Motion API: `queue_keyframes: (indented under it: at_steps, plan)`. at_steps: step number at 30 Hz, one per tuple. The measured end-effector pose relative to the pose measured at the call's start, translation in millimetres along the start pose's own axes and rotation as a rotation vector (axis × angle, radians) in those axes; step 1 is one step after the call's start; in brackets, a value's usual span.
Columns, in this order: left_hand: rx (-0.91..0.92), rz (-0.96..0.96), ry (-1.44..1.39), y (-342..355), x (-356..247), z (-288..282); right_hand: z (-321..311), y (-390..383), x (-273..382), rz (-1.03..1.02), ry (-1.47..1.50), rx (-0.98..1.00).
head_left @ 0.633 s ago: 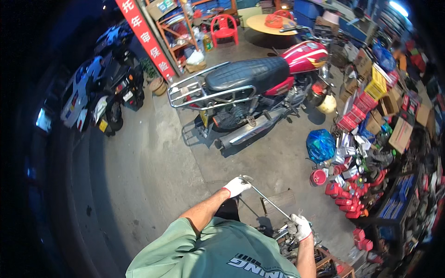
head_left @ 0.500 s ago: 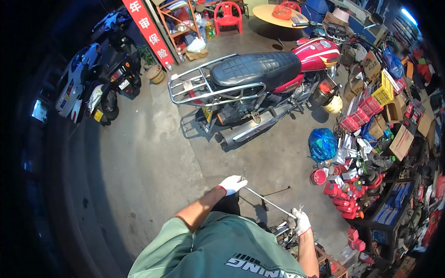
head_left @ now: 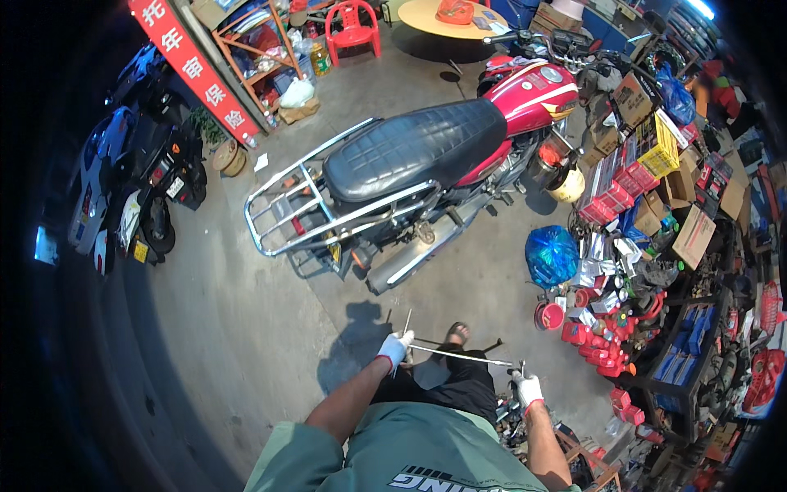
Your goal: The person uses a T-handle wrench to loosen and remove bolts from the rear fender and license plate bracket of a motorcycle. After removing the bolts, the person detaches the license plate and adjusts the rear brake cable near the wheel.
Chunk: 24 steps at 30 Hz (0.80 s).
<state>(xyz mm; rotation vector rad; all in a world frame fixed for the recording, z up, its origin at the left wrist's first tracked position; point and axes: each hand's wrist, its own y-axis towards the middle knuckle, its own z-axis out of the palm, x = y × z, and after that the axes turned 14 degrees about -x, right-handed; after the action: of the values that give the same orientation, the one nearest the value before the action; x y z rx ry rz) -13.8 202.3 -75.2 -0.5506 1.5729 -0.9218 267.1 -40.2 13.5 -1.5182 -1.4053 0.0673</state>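
My left hand (head_left: 395, 349), in a white work glove, is closed around the crossbar end of a long, thin metal T-handle wrench (head_left: 459, 354). The wrench's shaft runs to the right, and its tip comes up close to my other hand; whether they touch I cannot tell. My right hand (head_left: 527, 390), gloved too, is closed on a small metal spanner (head_left: 523, 366), whose head sticks up above the fingers. Ahead of both hands stands a red motorcycle (head_left: 525, 102) with a black quilted seat (head_left: 418, 148) and a chrome rear rack (head_left: 279, 211).
A blue plastic bag (head_left: 551, 256), red bottles (head_left: 602, 348), cartons (head_left: 695, 238) and a black rack with blue trays (head_left: 689, 344) crowd the right side. Parked scooters (head_left: 164, 176) stand at left. A red chair (head_left: 352, 31) and round table (head_left: 418, 16) are at the back.
The view has shifted, so the motorcycle sits further left and my sandalled foot shows. The T-handle wrench lies more level, its tip now just above the right hand's fingers.
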Motion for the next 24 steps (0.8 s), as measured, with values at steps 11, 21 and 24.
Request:
queue_keyframes:
  at_steps: [11,21,24]
  plan:
    - [-0.369,-0.023,-0.072,59,-44,67,14,266,-20,-0.156,-0.712,0.086]
    - [-0.418,-0.231,0.080,189,27,151,31,447,-174,0.214,-1.063,-0.021]
    - [-0.417,-0.217,0.111,266,76,147,70,488,-210,0.335,-1.145,0.053]
